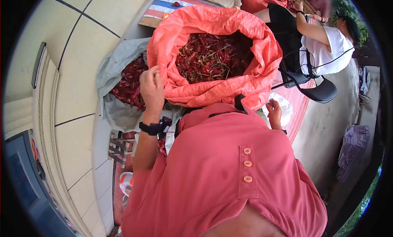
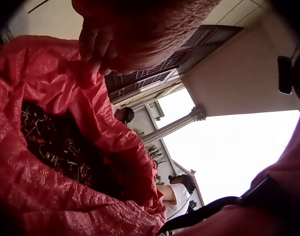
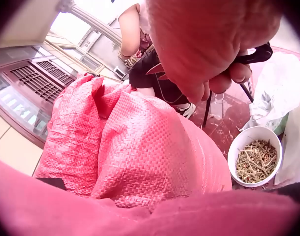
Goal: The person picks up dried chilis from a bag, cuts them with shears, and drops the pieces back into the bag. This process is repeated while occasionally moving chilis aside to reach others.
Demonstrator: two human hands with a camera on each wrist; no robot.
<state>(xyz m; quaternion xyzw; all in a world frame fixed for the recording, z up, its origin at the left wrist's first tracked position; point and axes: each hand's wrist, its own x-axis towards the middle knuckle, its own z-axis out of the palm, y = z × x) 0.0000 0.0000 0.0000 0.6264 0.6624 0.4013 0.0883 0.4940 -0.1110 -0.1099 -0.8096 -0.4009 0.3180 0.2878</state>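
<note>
A large red woven sack (image 1: 213, 91) stands open in front of the person, holding dried red chilies (image 1: 208, 57) mixed with stem pieces. At the sack's left rim, the left hand (image 1: 151, 89) has curled fingers pinching the edge. In the left wrist view its fingertips (image 2: 98, 64) meet the folded red fabric. The right hand (image 1: 274, 113) is low on the sack's right side, gripping scissors. In the right wrist view the scissors' black handle (image 3: 258, 54) shows beyond the fingers, and a blade points out on the other side.
A grey-green sack (image 1: 110, 75) of chilies stands left of the red one. A white bucket (image 3: 231, 160) with stems sits on the right, near white plastic sheeting (image 3: 280, 83). Another person (image 1: 327, 48) in a white shirt sits beyond, by a black chair (image 1: 321, 91).
</note>
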